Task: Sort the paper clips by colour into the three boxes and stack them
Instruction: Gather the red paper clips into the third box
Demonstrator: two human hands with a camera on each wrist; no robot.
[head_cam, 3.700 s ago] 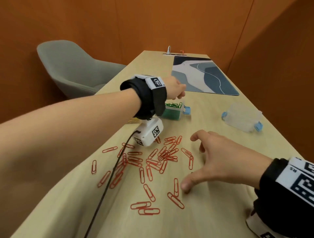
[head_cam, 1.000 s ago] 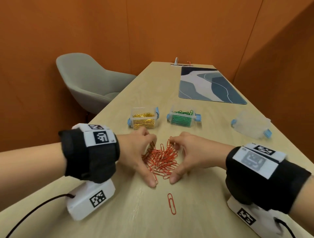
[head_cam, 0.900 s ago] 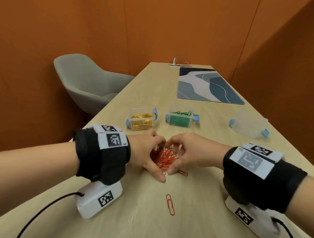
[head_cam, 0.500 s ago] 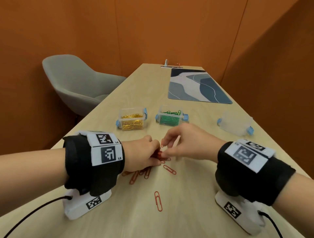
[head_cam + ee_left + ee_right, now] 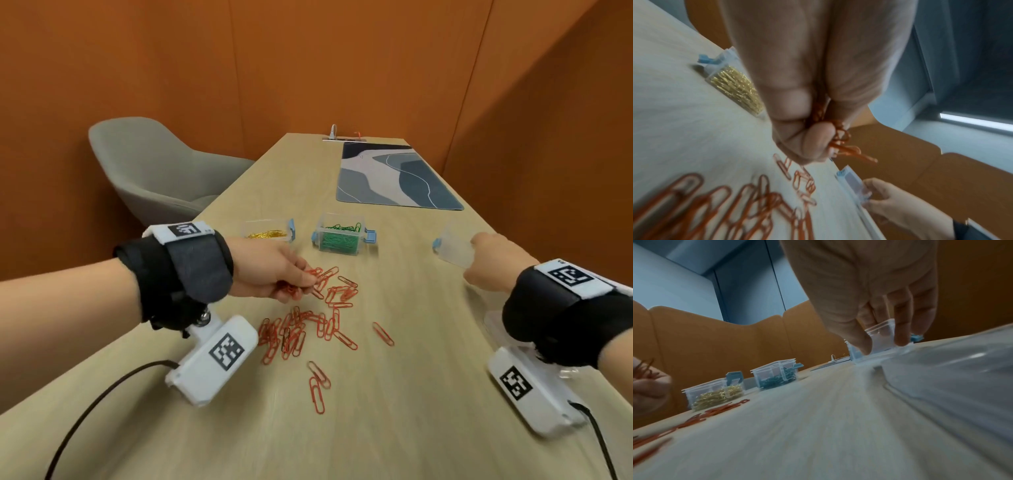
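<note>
Left grip (image 5: pixel 270 270) pinches red clips (image 5: pixel 840 142); right grip (image 5: pixel 493 262) clasps empty box (image 5: pixel 881 337); gold-clip box (image 5: pixel 269 231), green-clip box (image 5: pixel 340 236) mid-bench (image 5: pixel 394 411).

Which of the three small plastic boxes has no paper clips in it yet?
The clear box on the right, which the right hand grips. The other two hold gold clips and green clips.

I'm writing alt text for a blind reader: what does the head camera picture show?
A person's left hand grips a bunch of red paper clips above more scattered on a wooden table, while the right hand holds an empty clear box. Behind stand boxes of gold clips and green clips.
</note>
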